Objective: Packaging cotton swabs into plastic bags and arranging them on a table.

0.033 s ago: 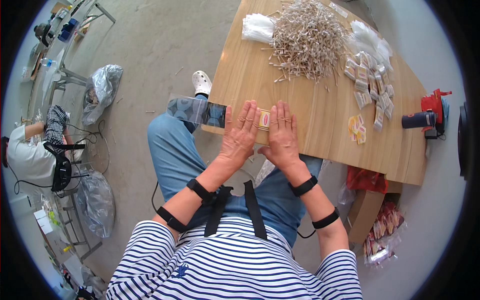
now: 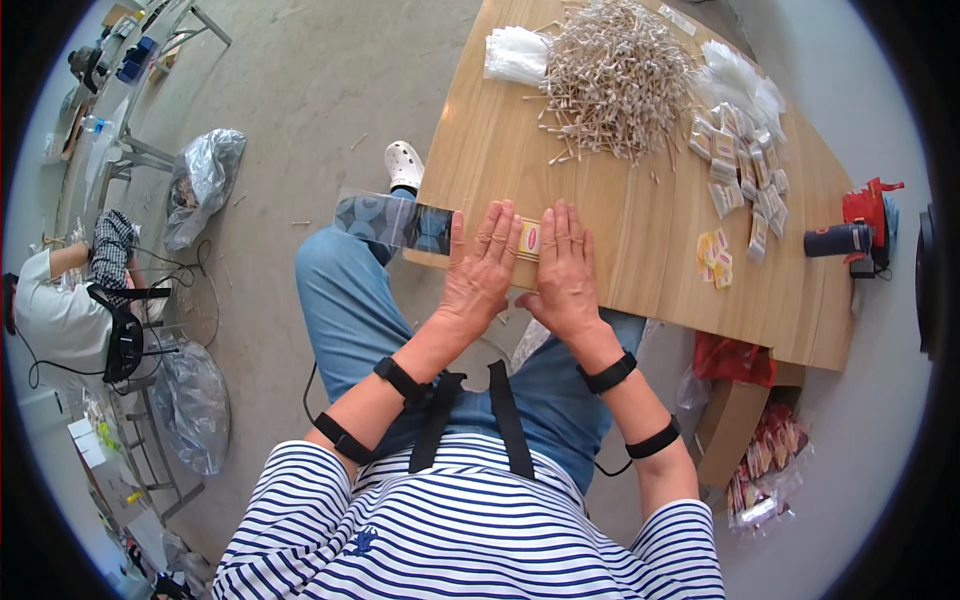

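Both hands lie flat near the table's front edge, fingers stretched forward. Between them shows a small pack or card (image 2: 529, 239) with a yellow and red label; its ends are hidden under my fingers. My left hand (image 2: 476, 272) is open, palm down, at the pack's left side. My right hand (image 2: 567, 272) is also open and presses down on its right side. A dark, see-through patterned strip (image 2: 395, 222) reaches from beside my left fingers out past the table's left edge. What lies beneath each palm cannot be seen.
On the wooden table (image 2: 640, 250) are a large heap of cotton swabs (image 2: 615, 80), clear bags (image 2: 516, 54), several filled packs (image 2: 745, 165) and loose yellow cards (image 2: 714, 257). A dark bottle (image 2: 838, 240) stands at the right. Another person (image 2: 70, 310) sits far left.
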{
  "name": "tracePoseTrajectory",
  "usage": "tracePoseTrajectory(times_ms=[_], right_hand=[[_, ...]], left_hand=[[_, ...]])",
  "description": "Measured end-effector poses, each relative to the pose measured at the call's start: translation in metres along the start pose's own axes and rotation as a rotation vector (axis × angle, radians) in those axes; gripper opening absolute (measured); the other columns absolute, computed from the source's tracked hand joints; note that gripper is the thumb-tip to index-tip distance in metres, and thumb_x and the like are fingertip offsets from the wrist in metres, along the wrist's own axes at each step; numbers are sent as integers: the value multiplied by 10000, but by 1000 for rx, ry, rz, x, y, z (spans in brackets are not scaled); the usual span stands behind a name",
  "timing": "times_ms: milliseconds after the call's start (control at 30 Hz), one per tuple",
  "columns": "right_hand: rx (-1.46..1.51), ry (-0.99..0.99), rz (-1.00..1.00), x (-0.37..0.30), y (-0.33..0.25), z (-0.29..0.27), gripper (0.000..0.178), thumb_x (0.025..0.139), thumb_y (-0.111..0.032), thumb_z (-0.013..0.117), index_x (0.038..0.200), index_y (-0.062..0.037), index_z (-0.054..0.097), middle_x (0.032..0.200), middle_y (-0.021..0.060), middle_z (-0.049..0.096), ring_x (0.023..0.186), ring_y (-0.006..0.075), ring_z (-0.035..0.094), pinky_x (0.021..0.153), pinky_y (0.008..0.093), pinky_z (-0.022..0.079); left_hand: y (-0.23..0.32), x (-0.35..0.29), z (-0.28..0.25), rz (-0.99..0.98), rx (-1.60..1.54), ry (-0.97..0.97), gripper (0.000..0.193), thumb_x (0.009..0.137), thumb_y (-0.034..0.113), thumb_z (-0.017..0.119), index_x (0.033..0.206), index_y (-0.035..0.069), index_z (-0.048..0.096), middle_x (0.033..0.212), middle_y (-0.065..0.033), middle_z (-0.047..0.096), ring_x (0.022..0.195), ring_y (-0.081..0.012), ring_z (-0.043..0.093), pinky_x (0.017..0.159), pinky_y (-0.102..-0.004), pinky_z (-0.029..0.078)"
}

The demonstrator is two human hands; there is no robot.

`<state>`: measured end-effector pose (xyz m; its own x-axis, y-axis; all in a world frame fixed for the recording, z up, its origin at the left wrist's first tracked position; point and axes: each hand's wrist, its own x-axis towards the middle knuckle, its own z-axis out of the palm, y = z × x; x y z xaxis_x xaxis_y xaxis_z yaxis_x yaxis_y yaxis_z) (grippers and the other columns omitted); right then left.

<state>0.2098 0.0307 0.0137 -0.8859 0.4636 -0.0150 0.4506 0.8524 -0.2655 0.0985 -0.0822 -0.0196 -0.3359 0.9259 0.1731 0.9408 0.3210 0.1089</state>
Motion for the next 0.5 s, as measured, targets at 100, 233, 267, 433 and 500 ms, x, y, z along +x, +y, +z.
tracePoseTrajectory(times_ms=[100, 233, 267, 433, 500], right_hand=[[17, 11, -59, 1, -4, 8, 1231, 562, -261, 918, 1546, 21, 234, 1637, 221, 182, 1541, 359, 142, 1237, 506, 167], [-37, 21, -63, 0, -6, 22, 1237, 561, -272, 919, 1548, 24, 234, 1640, 223, 177, 1544, 347, 139, 1241, 493, 159], [-37, 22, -63, 0, -6, 23, 1237, 561, -272, 919, 1548, 24, 234, 1640, 223, 177, 1544, 347, 139, 1241, 493, 159], [-35, 1, -42, 0, -9, 20, 1209, 566, -277, 910, 1539, 14, 253, 1641, 211, 178, 1545, 343, 129, 1253, 484, 131], [-29, -6, -38, 1, -9, 19, 1205, 566, -276, 910, 1535, 19, 257, 1640, 215, 179, 1544, 347, 130, 1253, 485, 131]], left_hand=[[0, -1, 0, 0, -24, 4, 1250, 498, 372, 903, 1534, 3, 307, 1630, -153, 252, 1543, -278, 173, 1229, -616, 58], [-3, -2, 1, 20, -24, -11, 1278, 503, 436, 899, 1545, 13, 292, 1637, -151, 235, 1547, -275, 156, 1222, -628, 35], [-4, -1, -2, 20, -24, -10, 1278, 503, 436, 899, 1545, 13, 292, 1637, -151, 235, 1547, -275, 156, 1222, -628, 35], [-12, 0, -15, -109, -29, -130, 1337, 493, 475, 906, 1559, 8, 247, 1653, -152, 183, 1555, -275, 114, 1212, -640, -8], [-13, 0, -13, -103, -17, -138, 1344, 489, 472, 908, 1560, 7, 244, 1655, -152, 174, 1556, -276, 108, 1212, -640, -7]])
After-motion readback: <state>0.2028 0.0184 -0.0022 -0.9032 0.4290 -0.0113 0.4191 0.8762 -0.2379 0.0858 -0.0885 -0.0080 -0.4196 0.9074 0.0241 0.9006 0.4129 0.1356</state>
